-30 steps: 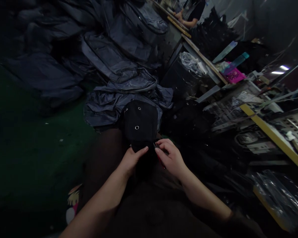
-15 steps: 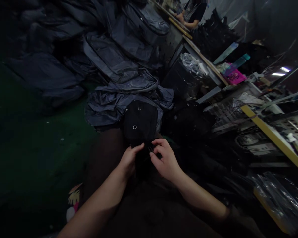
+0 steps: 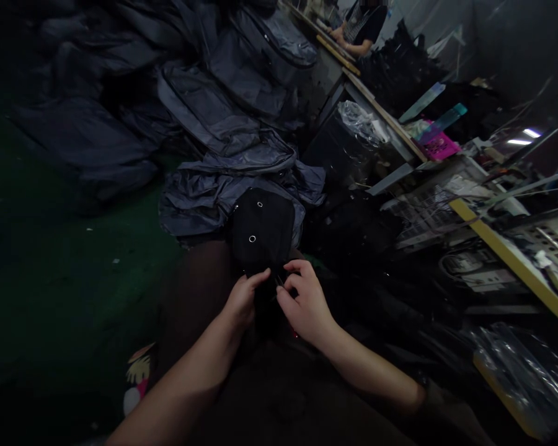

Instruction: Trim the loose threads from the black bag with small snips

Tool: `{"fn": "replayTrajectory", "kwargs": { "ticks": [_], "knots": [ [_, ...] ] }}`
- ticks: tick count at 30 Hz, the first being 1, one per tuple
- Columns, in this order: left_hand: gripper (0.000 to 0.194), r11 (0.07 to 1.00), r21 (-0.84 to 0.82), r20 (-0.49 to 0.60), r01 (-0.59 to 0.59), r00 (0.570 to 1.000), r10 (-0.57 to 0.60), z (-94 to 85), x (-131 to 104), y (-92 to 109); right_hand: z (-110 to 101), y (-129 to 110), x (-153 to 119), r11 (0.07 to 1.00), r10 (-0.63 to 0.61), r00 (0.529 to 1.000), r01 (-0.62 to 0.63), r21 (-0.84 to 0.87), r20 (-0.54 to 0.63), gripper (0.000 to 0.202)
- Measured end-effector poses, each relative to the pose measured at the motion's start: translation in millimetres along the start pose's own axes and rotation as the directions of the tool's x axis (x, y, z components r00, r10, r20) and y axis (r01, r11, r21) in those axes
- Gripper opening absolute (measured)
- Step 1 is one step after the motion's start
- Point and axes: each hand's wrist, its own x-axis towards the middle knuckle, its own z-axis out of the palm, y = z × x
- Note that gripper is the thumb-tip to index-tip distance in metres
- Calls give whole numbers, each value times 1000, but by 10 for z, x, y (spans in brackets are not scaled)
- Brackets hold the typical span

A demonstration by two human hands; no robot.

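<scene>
A black fabric piece (image 3: 265,229) with two metal rings lies across my lap, over a crumpled grey-blue bag (image 3: 195,192). My left hand (image 3: 242,300) is closed on the near edge of the black piece, thumb on top. Close beside it, my right hand (image 3: 304,300) pinches a slim, pointed, scissor-like tool (image 3: 279,282) whose thin tip points at the fabric edge. A bit of red shows under the palm at the tool's other end. Darkness hides the fabric between the hands.
More grey-blue bags (image 3: 242,68) are heaped ahead and to the left on the green floor (image 3: 74,266). At right stand a workbench (image 3: 385,114), a pink basket (image 3: 439,145) and a yellow-edged frame (image 3: 511,266). Another person (image 3: 360,31) works at the far bench.
My right hand has shifted slightly left and tilted, so the tool's tip and its red end show more. My left hand and the black fabric have stayed put.
</scene>
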Motion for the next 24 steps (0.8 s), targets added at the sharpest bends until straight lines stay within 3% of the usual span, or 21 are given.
{"fn": "replayTrajectory", "kwargs": {
  "ticks": [10,18,24],
  "knots": [
    [31,999,-12,-8,-32,999,31,0,29,-34,64,-12,-20,997,78,997,-78,-4,-11,20],
    [28,999,-30,6,-46,999,46,5,5,-7,60,83,-52,997,-82,997,82,-3,-12,13],
    [26,999,-30,-4,-43,999,42,34,-3,9,37,166,-56,992,-124,992,123,25,12,10]
  ]
}}
